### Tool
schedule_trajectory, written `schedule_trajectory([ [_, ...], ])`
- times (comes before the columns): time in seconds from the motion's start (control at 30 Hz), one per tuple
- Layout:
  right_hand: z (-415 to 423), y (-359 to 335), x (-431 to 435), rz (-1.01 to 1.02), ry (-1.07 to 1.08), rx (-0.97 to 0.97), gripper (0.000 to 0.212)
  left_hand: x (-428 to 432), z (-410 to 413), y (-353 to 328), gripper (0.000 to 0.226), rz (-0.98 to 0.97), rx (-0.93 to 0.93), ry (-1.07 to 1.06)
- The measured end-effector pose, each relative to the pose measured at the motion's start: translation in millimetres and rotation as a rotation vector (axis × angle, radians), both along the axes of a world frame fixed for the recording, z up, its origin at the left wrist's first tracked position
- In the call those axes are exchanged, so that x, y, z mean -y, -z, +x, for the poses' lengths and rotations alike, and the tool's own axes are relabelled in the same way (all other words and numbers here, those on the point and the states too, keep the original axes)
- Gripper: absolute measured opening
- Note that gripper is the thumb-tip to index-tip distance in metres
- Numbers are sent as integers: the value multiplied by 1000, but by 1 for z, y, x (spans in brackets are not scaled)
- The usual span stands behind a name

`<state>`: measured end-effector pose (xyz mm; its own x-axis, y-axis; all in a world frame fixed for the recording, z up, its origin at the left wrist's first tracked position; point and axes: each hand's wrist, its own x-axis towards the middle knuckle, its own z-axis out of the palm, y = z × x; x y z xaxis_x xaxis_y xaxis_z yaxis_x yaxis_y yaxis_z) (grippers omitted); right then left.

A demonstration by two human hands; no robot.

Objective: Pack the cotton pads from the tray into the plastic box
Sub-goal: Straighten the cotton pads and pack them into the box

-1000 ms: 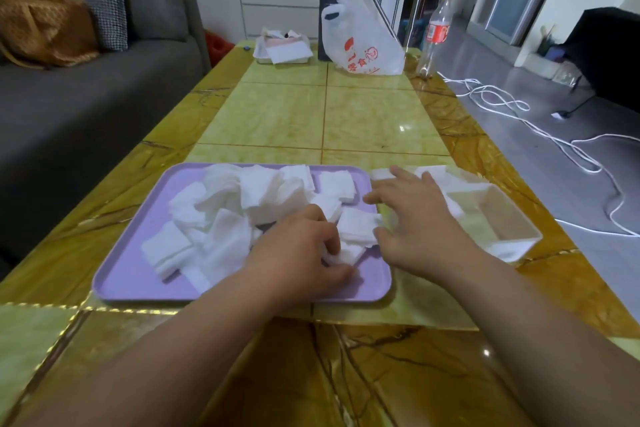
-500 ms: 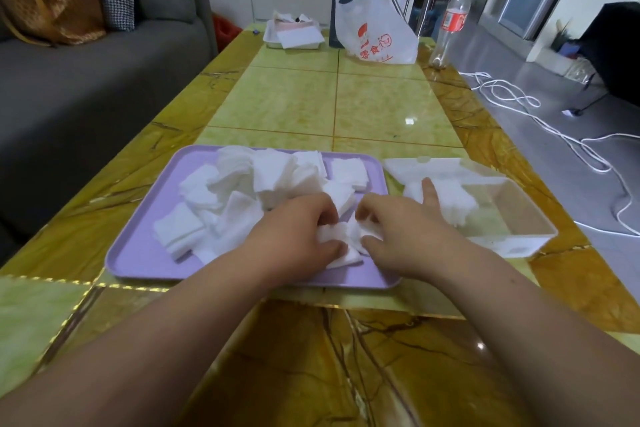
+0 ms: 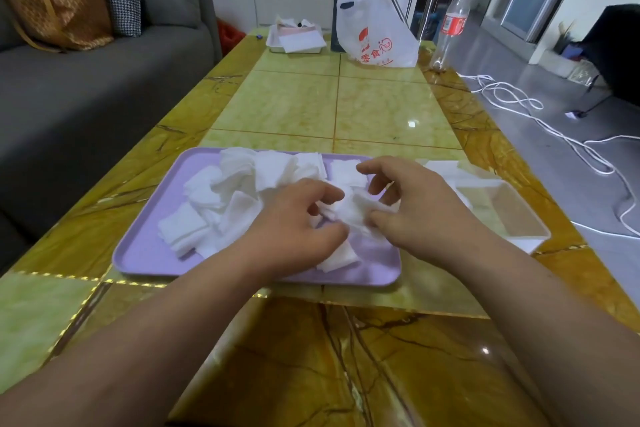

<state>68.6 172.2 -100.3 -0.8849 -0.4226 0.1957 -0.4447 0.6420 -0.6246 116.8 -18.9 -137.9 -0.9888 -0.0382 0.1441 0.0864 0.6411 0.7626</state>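
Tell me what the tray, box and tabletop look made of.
Tray: likely plastic, matte lavender, one piece with a rounded raised rim.
Box: translucent plastic, fairly glossy; the table's colour shows through it.
Tabletop: polished stone or stone-look tile, veined, with seam lines and glare spots; can't tell which.

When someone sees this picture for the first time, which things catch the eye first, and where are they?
In the middle, the left hand and the right hand both pinch a bunch of cotton pads over the purple tray. A heap of white pads lies on the tray's left half. The clear plastic box stands directly right of the tray.
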Motion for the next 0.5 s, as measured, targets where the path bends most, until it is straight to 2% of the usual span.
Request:
schedule_trajectory([
  [0.07, 5, -2, 2, -87, -4, 79, 58, -4, 2, -5, 28, 216, 35, 31],
  [0.17, 8, -6, 3, -248, 10, 187, 57, -6, 4, -11, 4, 453, 69, 43],
  [0.3, 12, -7, -5, -365, -70, 421, 70, -7, 4, -15, 4, 624, 127, -45],
  [0.4, 16, -6, -5, -397, -103, 443, 62, -8, 5, -17, 13, 710, 145, -84],
  [0.5, 13, -4, -6, -405, -86, 425, 57, -9, 4, -18, 20, 716, 150, -91],
])
